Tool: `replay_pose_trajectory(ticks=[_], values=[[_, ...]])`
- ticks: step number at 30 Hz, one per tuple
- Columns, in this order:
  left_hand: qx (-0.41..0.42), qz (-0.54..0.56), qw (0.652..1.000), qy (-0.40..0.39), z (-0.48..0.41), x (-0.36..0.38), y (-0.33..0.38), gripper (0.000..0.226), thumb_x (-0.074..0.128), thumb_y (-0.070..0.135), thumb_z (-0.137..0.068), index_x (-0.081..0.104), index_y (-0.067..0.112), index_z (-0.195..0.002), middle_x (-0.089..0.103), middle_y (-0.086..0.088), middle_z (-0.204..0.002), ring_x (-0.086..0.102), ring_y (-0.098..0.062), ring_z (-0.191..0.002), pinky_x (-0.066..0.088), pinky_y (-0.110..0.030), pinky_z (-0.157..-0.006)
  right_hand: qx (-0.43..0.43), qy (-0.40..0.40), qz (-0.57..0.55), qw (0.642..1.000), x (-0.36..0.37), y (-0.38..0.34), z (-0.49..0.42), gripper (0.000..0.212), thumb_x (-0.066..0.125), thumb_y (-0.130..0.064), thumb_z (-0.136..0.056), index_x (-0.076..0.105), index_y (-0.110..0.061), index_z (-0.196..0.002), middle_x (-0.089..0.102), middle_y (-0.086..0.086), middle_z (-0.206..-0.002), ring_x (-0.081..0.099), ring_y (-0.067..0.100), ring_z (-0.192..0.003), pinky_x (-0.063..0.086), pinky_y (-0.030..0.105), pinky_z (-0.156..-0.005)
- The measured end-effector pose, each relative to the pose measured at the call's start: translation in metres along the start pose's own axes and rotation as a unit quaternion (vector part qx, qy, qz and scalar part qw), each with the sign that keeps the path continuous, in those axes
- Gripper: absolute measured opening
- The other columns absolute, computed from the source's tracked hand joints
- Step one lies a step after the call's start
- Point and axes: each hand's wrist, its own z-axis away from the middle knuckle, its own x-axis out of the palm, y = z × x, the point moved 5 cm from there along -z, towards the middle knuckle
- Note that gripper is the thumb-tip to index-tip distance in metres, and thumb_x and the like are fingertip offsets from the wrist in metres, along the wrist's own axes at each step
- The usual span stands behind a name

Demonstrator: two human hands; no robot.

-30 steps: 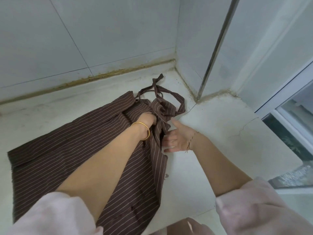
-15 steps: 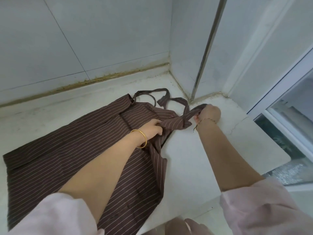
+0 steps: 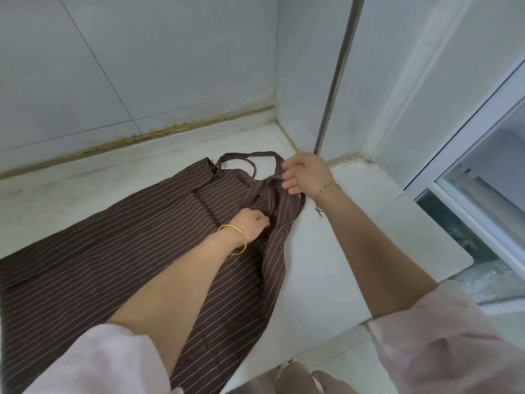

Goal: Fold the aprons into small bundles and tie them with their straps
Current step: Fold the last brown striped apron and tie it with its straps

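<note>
Nothing folded yet: apron [image 3: 113,265] flat at counter's [image 3: 355,251] back corner, straps [image 3: 247,156] untied, your left hand [image 3: 251,223] grips apron, right hand [image 3: 306,173] fingers loose.

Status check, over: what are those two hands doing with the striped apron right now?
Left hand grips apron near its top. Right hand open over neck strap. No bundle yet, apron spread on counter. Nothing blocking.

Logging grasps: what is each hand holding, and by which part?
The left hand grips the striped apron at a gathered fold near its bib. The right hand is at a strap; whether it pinches cannot be told.
</note>
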Motion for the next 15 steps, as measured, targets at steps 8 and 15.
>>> replay_pose_trajectory(ticks=[8,15], values=[[-0.124,-0.236,0.955,0.129,0.017,-0.022,-0.036,0.055,0.054,0.032,-0.094,0.029,0.012,-0.139,0.029,-0.017,-0.143,0.036,-0.031,-0.127,0.043,-0.040,-0.098,0.091,0.092,0.219,0.967,0.006,0.087,-0.009,0.025,0.053,-0.014,-0.087,0.040,-0.010,-0.109,0.050,0.012,-0.099,0.056,0.026,-0.070,0.046,0.031,-0.054],[-0.201,-0.241,0.949,0.015,0.023,0.005,-0.060,0.080,0.037,0.060,-0.092,-0.001,0.021,-0.151,-0.005,-0.015,-0.157,0.003,-0.038,-0.143,0.022,-0.055,-0.111,0.180,0.001,-0.063,0.982,0.045,0.131,-0.006,0.012,0.054,-0.013,-0.093,0.046,-0.006,-0.097,0.061,0.019,-0.094,0.062,0.026,-0.075,0.059,0.039,-0.070]])
